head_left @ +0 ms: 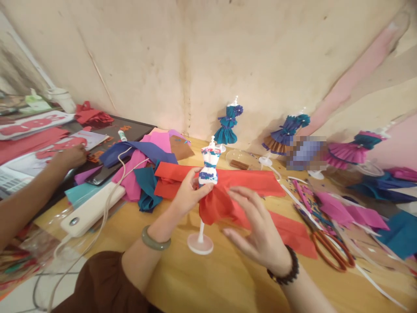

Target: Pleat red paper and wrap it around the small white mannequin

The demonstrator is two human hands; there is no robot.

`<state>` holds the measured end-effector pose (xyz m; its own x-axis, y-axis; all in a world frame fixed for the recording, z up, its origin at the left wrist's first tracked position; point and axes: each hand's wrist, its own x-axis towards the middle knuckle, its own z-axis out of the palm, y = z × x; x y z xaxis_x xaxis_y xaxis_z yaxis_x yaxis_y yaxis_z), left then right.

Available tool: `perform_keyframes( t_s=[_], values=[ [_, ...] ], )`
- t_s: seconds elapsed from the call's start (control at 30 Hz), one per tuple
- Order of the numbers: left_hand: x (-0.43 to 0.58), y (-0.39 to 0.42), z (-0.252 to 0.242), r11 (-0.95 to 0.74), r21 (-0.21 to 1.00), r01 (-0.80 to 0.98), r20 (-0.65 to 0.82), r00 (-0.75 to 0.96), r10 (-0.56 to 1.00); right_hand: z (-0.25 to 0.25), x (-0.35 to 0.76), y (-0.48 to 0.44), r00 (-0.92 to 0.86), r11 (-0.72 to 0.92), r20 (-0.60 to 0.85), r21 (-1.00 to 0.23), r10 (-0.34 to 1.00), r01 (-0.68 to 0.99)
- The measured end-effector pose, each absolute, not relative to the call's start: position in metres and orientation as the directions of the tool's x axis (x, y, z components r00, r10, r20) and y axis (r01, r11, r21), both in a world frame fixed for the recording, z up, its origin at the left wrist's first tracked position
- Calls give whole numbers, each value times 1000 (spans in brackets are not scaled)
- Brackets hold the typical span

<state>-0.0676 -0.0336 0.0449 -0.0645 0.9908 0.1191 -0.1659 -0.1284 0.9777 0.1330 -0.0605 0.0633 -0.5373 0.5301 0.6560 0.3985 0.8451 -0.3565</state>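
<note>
A small white dress form (pixel 209 167) with blue and red scraps on its torso stands upright on a round base (pixel 200 244). My left hand (pixel 189 193) grips it at the waist, the thumb pressing gathered red crepe paper (pixel 213 208) against its front. To the right, my right hand (pixel 252 224) is open, fingers apart and curved beside the red paper; whether a fingertip touches it I cannot tell. The red strip trails rightward behind that hand. Another folded red sheet (pixel 260 182) lies behind the form.
Three dressed miniature forms, one in teal (pixel 227 126), stand along the wall. Orange-handled scissors (pixel 332 252) lie at right among paper scraps. At left are a white power bank (pixel 93 208) with a cable, blue paper (pixel 143 152) and another person's hand (pixel 73 156) over a booklet.
</note>
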Motion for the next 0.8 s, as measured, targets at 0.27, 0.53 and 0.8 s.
perform_keyframes(
  t_s=[0.27, 0.53, 0.8],
  values=[
    [-65, -34, 36, -139, 977, -161, 130, -63, 990, 58, 120, -69, -612, 898, 723, -27, 321, 439],
    [-65, -34, 37, -126, 975, -184, 111, -88, 990, 54, 110, -76, -659, 914, 690, -8, 298, 405],
    [-65, -32, 34, -145, 978, -149, 131, -99, 986, 45, 106, -76, -683, 914, 674, 29, 282, 406]
  ],
)
